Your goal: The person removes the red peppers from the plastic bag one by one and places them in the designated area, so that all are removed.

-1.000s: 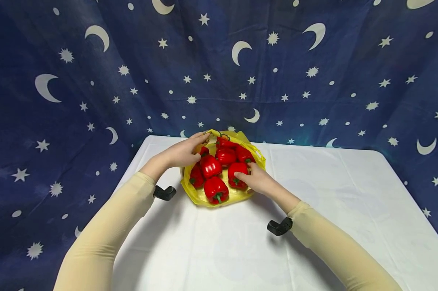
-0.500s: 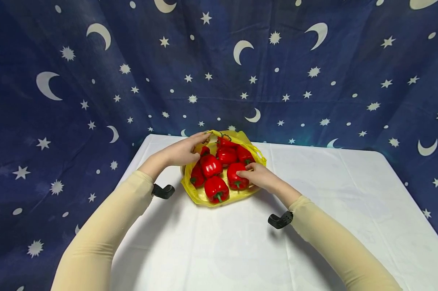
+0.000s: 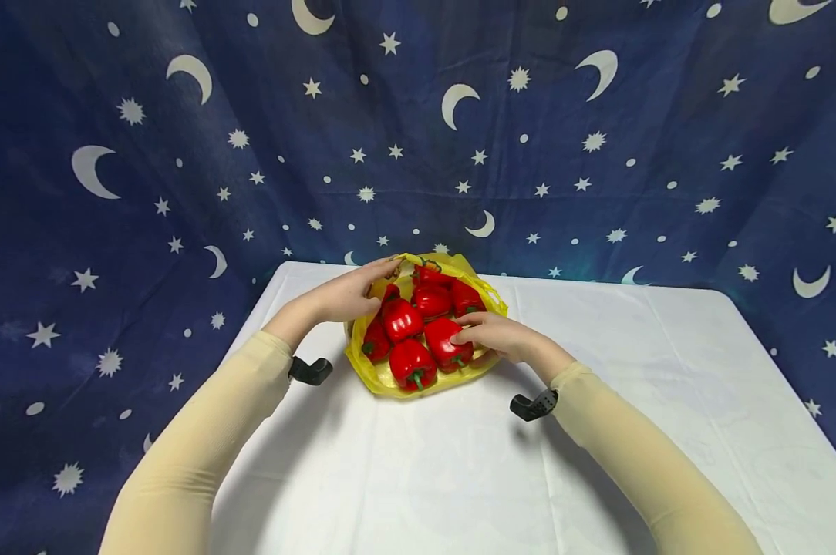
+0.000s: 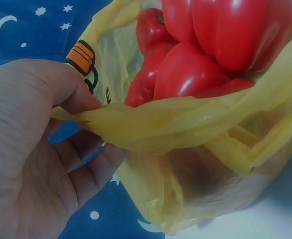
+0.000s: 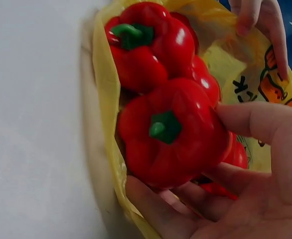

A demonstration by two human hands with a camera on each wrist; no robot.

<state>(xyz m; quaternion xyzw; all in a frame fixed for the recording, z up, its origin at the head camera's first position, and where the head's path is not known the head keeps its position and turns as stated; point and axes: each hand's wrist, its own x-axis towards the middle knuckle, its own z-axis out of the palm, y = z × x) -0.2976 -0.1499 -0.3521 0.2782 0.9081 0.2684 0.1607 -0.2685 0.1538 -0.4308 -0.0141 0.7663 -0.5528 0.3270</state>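
Note:
A yellow plastic bag [image 3: 383, 385] lies with its mouth facing me, holding several red bell peppers with green stems. My left hand [image 3: 348, 297] pinches the bag's left rim between thumb and fingers; the left wrist view shows the rim [image 4: 151, 127] stretched taut from that grip. Inside the mouth at the right, my right hand [image 3: 497, 335] grips one bell pepper [image 5: 171, 134], thumb on one side and fingers curled beneath it. Its stem points toward the bag's opening. Beside it sits another bell pepper [image 3: 412, 364] at the front of the bag.
The bag rests near the back edge of a table with a white cloth [image 3: 418, 478]. Behind hangs a dark blue curtain [image 3: 564, 200] with moons and stars. Black wrist cameras [image 3: 311, 371] sit at both cuffs.
The bell pepper in my right hand has shifted slightly left and tilted, now close against the front pepper. My left hand stays at the bag's rim.

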